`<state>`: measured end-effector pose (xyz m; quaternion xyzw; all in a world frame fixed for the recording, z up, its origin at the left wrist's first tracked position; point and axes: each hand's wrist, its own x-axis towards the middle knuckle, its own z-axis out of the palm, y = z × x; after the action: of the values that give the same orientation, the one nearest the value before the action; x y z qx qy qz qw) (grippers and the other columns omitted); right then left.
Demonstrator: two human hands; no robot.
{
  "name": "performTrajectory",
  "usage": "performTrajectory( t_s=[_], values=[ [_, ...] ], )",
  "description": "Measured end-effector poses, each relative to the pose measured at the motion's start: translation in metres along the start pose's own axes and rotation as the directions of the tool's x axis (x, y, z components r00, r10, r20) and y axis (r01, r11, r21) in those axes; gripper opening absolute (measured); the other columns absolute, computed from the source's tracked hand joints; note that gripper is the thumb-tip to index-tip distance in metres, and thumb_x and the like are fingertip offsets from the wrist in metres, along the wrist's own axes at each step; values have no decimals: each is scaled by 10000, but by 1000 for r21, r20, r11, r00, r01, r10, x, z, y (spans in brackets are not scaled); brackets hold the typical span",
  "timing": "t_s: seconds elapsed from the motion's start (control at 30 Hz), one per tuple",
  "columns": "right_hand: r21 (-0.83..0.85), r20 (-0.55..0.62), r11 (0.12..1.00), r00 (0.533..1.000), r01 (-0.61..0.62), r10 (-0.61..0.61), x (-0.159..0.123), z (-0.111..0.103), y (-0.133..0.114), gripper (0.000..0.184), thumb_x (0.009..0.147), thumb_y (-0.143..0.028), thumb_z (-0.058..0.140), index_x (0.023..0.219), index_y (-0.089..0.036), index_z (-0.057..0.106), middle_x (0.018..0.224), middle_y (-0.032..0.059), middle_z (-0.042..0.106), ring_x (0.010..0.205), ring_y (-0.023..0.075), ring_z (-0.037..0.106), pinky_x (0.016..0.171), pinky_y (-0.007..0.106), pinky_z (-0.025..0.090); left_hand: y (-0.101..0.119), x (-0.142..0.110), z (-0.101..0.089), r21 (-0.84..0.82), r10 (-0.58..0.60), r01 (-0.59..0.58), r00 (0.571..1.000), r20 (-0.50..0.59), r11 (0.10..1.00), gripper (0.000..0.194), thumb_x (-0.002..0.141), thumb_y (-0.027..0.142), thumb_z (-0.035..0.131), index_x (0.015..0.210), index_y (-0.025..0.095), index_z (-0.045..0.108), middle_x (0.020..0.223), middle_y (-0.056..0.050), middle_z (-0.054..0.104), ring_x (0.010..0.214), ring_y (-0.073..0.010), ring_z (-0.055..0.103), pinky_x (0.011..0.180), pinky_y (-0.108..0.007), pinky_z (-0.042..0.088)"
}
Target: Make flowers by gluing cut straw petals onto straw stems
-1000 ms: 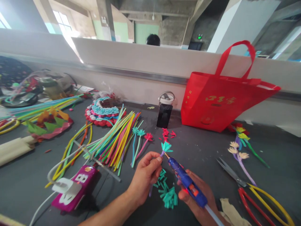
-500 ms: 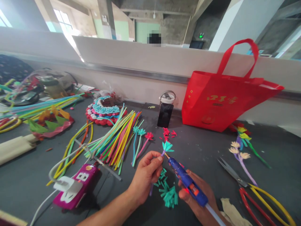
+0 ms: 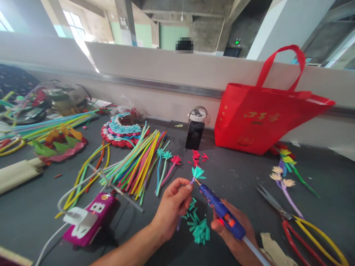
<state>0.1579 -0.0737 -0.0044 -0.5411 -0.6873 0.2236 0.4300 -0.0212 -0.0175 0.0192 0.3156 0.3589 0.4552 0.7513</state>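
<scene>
Between thumb and fingers, my left hand [image 3: 173, 207] pinches the purple stem of a teal craft flower [image 3: 198, 172]. My right hand [image 3: 235, 231] is wrapped round a blue hot glue gun [image 3: 220, 210], with a clear glue stick [image 3: 256, 253] coming out of its rear. The gun's metal nozzle touches or nearly touches the underside of the teal petals; the exact contact is too small to tell. Below the hands lies a pile of cut teal pieces [image 3: 200, 231]. Finished flowers, two teal and a red one [image 3: 175, 160], lie just beyond my left hand.
Red cut pieces [image 3: 195, 157] lie before a phone [image 3: 195, 135] propped on a bottle. Scissors [image 3: 288, 214] and a red bag [image 3: 255, 118] stand to the right. On the left are colourful stems [image 3: 144, 162] and a purple power strip [image 3: 93, 218] with cables.
Both hands hold almost the same pose. The glue gun shifts very slightly, its nozzle still by the base of the teal petals.
</scene>
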Motion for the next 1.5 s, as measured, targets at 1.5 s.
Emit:
performTrajectory(
  t_s=[1.5],
  values=[
    [-74,-23,991,993,111,-113,1,1,5,397,870,-573,555,694,-218,526,569,-31,487,460,130,494,467,239,388,3,2,-3,-53,-54,56,998,34,997,224,822,386,645,807,184,550,384,99,404,317,-36,178,347,-198,105]
  ],
)
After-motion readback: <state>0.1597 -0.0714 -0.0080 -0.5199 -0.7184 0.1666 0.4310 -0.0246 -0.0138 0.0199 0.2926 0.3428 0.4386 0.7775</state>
